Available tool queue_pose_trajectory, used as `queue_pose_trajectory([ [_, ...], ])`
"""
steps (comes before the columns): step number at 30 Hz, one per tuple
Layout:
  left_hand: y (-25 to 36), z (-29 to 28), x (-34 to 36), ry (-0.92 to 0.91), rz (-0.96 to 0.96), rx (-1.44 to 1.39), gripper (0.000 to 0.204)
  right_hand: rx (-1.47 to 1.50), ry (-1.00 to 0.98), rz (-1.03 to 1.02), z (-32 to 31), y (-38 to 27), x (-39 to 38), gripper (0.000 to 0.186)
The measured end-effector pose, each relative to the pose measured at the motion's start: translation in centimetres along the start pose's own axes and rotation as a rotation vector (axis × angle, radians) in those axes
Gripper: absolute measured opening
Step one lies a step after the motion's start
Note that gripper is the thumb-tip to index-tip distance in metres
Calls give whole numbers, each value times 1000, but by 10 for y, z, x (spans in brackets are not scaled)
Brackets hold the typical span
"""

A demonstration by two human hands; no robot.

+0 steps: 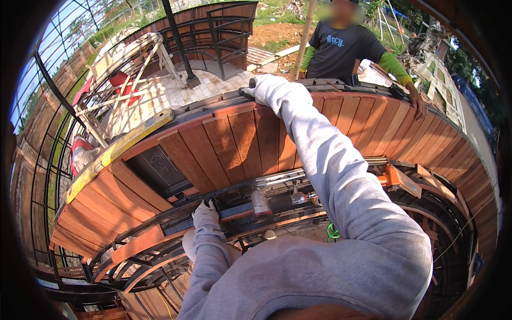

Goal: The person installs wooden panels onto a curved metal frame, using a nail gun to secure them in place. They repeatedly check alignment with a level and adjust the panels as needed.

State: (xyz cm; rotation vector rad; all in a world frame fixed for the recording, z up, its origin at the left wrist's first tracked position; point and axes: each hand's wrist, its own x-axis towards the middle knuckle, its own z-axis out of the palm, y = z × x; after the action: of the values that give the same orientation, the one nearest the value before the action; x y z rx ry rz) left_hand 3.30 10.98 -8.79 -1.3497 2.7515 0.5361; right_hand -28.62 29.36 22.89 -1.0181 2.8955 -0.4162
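Observation:
My right hand (262, 88), in a pale glove with dark fingertips, reaches far forward and closes over the top rail (230, 101) of a curved wall of reddish-brown wooden planks (229, 144). Lower down and to the left, my gloved left hand (205, 215) is closed at a dark metal rail along the wall's foot; what lies in its fingers is hidden. Between the planks, above and left of that hand, a gap shows a dark panel (158, 166) with pale marks. A long yellow spirit level (114, 151) lies along the wall's top at the left.
A co-worker in a dark shirt (341, 50) stands beyond the wall, one hand (417, 102) on its rim. Brush-like tools (260, 204), metal bars (282, 177) and an orange tool (401, 180) lie on the ledge. A green coil (333, 232) hangs below; wooden trestles (128, 80) stand behind.

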Motion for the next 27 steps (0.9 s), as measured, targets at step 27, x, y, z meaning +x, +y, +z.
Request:
queue_pose_trajectory([
  [27,-1,1,1,13,-2,-32,52,-6,10,-10,2,1,0,47],
])
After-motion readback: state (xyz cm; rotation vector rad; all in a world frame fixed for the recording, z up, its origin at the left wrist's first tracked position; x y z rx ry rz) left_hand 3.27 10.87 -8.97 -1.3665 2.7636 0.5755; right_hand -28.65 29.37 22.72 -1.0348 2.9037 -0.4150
